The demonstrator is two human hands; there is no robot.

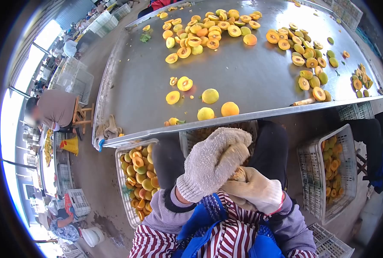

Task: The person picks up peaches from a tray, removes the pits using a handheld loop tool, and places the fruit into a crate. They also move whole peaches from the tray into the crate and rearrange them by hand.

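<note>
A small, rough-looking brownish-orange piece (239, 174) shows between two gloved hands, in front of the seated wearer's body and just short of a table. Only a patch of it is visible, mottled and uneven; the gloves cover the rest, so which way it points and where its long axis runs cannot be told.

The left hand (213, 161), in a nubbly grey-white knitted glove, lies uppermost, its fingers pressed together and curled over. The right hand (257, 190), in a smoother cream glove, is bent beneath and beside it, touching the piece. Its fingertips are hidden, so whether they pinch cannot be told.

Beyond the hands, the table (144, 86) is smooth grey metal with a raised near edge. Round yellow-orange fruit (230, 109) sit close to that edge; halved fruit (194, 41), oval and brown-centred, heap at the far side and the right. Slatted plastic crates of fruit stand on the floor, one left (124, 191) and one right (310, 180) of the wearer's dark-clothed knees.
</note>
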